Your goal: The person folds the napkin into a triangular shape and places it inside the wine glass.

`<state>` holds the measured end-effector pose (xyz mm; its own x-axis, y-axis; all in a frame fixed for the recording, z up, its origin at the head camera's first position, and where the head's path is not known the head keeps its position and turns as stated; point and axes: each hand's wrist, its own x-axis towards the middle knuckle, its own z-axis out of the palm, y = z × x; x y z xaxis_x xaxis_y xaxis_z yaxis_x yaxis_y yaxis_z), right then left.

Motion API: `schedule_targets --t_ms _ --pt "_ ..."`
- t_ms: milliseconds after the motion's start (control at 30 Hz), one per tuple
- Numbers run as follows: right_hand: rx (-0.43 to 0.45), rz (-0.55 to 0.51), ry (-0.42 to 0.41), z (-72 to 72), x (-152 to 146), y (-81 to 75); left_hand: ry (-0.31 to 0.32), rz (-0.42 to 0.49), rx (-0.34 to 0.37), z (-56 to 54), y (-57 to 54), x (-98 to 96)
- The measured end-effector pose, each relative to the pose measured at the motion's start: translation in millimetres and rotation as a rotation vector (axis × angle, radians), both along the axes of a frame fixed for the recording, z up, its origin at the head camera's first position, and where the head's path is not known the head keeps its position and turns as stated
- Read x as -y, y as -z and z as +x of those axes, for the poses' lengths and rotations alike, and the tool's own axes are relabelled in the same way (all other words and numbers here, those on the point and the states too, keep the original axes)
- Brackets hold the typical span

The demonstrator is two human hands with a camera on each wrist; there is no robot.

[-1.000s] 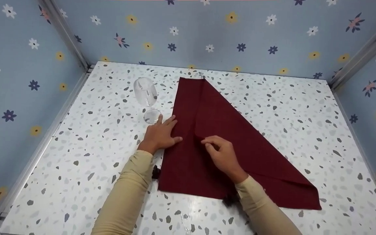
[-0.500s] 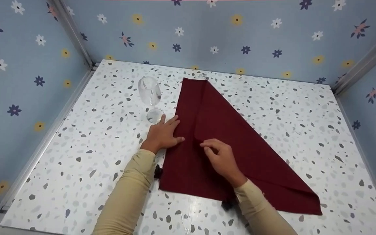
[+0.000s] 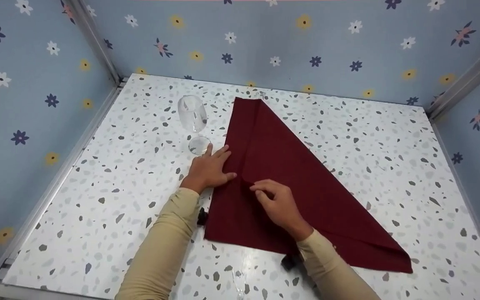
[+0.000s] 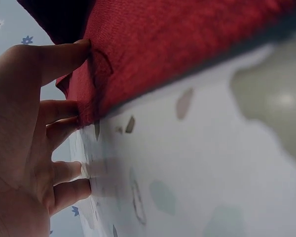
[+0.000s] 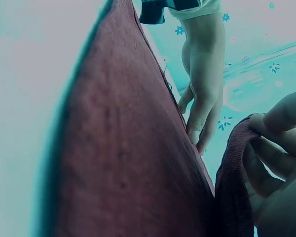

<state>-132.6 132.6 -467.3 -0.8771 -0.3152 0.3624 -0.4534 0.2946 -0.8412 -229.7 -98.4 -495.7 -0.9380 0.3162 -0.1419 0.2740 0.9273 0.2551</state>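
A dark red cloth napkin [image 3: 290,158] lies on the speckled table, one corner folded over toward the left so its right side slants. My left hand [image 3: 210,168] rests with spread, straight fingers at the napkin's left edge; in the left wrist view its thumb [image 4: 64,59] presses the red fabric [image 4: 138,49], and some fingertips touch the tabletop. My right hand [image 3: 279,204] pinches the folded-over corner between thumb and fingers, a little above the lower layer. The right wrist view shows that raised corner [image 5: 234,163] in the fingers [image 5: 281,123].
A clear stemmed glass [image 3: 193,114] stands beyond my left hand, its base [image 3: 199,145] close to the fingertips. Blue flowered panels [image 3: 265,41] wall the white speckled table [image 3: 111,179] at the back and sides. Black wrist-worn pieces [image 3: 288,262] show beside the forearms.
My right hand has drawn the pinched corner slightly left and toward me across the napkin. The left hand stays at the left edge. The head view has shifted a little.
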Motion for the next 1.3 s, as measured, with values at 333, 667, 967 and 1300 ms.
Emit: schedule_targets --t_ms 333,667,967,1300 --pt "0.028 -0.001 -0.033 6.1 6.8 -0.7 0.0 -0.012 0.003 0.1 -0.8 1.6" --pt "0.032 0.015 -0.046 12.0 13.6 -3.6 0.0 -0.01 -0.001 -1.5 -0.9 0.9" --pt "0.018 0.043 -0.098 15.7 18.8 -2.6 0.001 -0.014 -0.015 -0.8 1.0 3.2" --pt "0.062 0.078 -0.129 10.2 19.1 25.6 0.012 0.017 -0.037 -0.6 0.0 6.2"
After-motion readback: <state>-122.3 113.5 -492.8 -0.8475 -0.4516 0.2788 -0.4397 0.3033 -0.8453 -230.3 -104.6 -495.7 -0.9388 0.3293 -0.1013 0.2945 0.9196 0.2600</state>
